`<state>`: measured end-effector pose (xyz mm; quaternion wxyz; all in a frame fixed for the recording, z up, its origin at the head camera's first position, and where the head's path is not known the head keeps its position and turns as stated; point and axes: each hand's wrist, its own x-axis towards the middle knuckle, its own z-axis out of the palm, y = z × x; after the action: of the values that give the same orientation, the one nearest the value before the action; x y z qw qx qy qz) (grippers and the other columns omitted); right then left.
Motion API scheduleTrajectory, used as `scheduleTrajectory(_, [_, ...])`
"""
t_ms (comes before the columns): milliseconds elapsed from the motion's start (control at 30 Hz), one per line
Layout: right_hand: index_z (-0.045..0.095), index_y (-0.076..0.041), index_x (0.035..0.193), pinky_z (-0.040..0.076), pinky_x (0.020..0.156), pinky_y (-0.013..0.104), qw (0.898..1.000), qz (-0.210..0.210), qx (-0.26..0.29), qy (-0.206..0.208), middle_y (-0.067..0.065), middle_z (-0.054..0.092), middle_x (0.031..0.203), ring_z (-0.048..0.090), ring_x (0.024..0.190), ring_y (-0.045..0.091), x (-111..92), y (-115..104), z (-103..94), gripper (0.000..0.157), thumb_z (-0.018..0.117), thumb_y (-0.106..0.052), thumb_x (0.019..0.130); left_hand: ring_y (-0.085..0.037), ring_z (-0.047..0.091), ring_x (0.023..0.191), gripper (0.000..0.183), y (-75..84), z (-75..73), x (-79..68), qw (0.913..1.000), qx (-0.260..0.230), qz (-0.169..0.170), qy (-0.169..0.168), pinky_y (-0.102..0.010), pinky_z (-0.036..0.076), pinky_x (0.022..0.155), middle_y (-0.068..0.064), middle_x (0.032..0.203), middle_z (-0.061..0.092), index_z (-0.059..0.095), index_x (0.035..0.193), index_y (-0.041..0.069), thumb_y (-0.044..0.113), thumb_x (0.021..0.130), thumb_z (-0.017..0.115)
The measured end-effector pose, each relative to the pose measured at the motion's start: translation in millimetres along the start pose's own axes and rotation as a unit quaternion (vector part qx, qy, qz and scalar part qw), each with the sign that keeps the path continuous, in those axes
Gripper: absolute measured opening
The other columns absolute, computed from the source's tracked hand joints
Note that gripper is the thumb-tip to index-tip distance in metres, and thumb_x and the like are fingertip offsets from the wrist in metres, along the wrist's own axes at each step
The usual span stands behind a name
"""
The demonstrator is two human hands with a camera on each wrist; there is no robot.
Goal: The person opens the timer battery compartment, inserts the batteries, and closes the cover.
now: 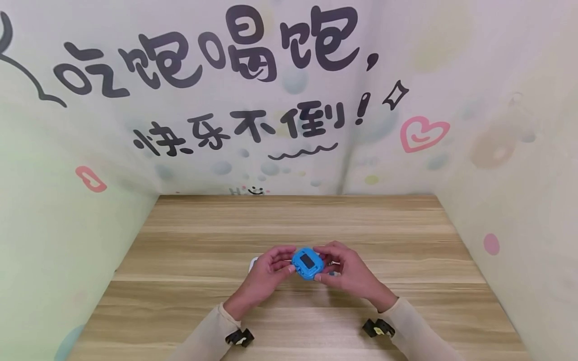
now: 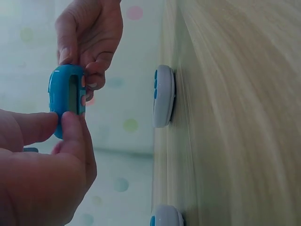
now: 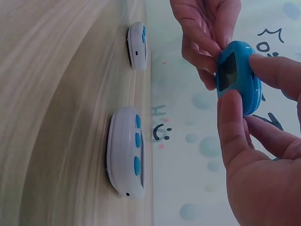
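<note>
A small blue digital timer (image 1: pixel 307 262) is held up over the table between both hands. Its back, with a dark rectangular patch, faces up in the head view; its screen side, with pinkish buttons, shows in the left wrist view. The left hand (image 1: pixel 267 273) pinches one end between thumb and fingers. At the opposite end, the right hand (image 1: pixel 349 273) grips the timer's edge the same way. Below them on the table lie two white devices with blue buttons, a nearer one (image 3: pixel 126 153) and a farther one (image 3: pixel 136 47) in the right wrist view. Both are mostly hidden by the hands from above.
The wood-grain table (image 1: pixel 203 235) meets a printed back wall (image 1: pixel 307 170) and side walls at left and right. Black bands with small mounts (image 1: pixel 378 328) sit at the sleeves.
</note>
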<state>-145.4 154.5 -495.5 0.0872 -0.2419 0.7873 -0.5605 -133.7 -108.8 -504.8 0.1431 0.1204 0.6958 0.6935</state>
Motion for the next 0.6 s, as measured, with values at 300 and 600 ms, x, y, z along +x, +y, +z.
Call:
scheduleTrajectory(300, [0.054, -0.01, 0.145, 0.064, 0.07, 0.024, 0.999, 0.037, -0.008, -0.022, 0.013, 0.058, 0.115, 0.068, 0.082, 0.017, 0.0, 4.3, 5.5, 0.077, 0.095, -0.015, 0.08, -0.022, 0.067, 0.12, 0.052, 0.0, 4.3, -1.3, 0.9973, -0.027, -0.028, -0.063, -0.049, 0.064, 0.101, -0.016, 0.151, 0.055, 0.052, 0.152, 0.012, 0.012, 0.103, 0.069])
scheduleTrajectory(600, [0.048, -0.016, 0.14, 0.065, 0.063, 0.029, 0.997, 0.06, 0.006, -0.038, 0.009, 0.063, 0.105, 0.066, 0.073, 0.013, -0.8, 3.2, 7.1, 0.068, 0.089, -0.028, 0.088, -0.021, 0.07, 0.111, 0.068, -2.1, 9.8, -0.1, 0.9955, -0.032, -0.035, -0.082, -0.036, 0.067, 0.092, -0.017, 0.151, 0.053, 0.05, 0.155, 0.017, 0.01, 0.095, 0.08])
